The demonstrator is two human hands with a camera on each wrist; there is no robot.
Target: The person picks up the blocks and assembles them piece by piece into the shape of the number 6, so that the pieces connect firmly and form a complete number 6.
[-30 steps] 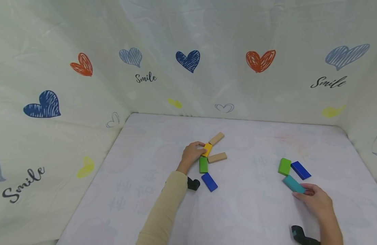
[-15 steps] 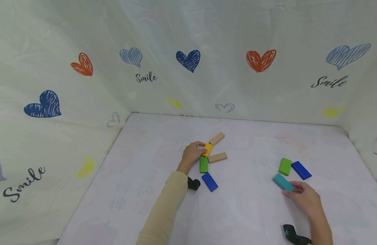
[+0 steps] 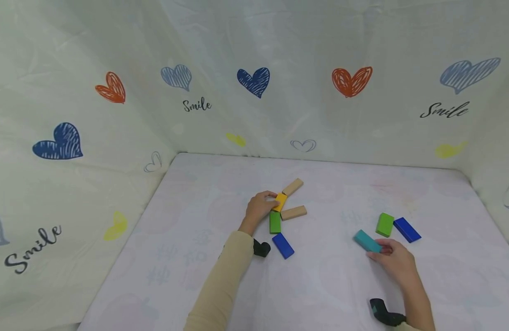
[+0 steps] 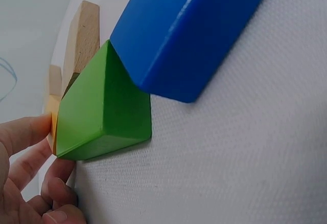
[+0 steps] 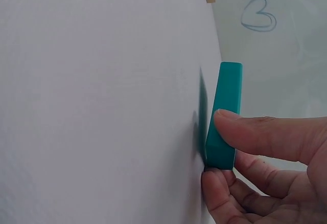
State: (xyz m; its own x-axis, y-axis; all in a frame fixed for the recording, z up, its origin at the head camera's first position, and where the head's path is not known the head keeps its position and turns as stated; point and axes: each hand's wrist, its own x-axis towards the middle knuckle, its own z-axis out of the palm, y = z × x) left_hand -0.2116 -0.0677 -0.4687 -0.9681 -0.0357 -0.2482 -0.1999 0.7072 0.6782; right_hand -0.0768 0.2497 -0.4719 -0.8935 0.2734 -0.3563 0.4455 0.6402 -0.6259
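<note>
Working from the head view. My left hand point(image 3: 258, 210), centre of the frame, pinches a yellow block point(image 3: 281, 201) by its left side, thumb toward the bottom of the frame. The block lies on the white-covered table point(image 3: 329, 285). Above it, angled to the upper right, a bare wooden block point(image 3: 293, 186); to its lower right, a second wooden block point(image 3: 293, 213). Directly below sits a green block point(image 3: 275, 223), then, just beside its lower end, a slanted blue block point(image 3: 283, 246). Left wrist view has this green piece large in the middle, yellow mostly hidden at left.

My right hand point(image 3: 397, 262), lower right of the frame, grips a teal block point(image 3: 367, 241) by its lower-right end, between thumb and fingers; the far end points upper left. Right wrist view confirms the pinch and shows a shadow beside the block; whether it touches the table, I cannot tell. To its upper right, apart from it, lie a second green block point(image 3: 384, 224) and a second blue block point(image 3: 407, 230), side by side.

Pale backdrop point(image 3: 300, 37) across the top, printed with hearts.
</note>
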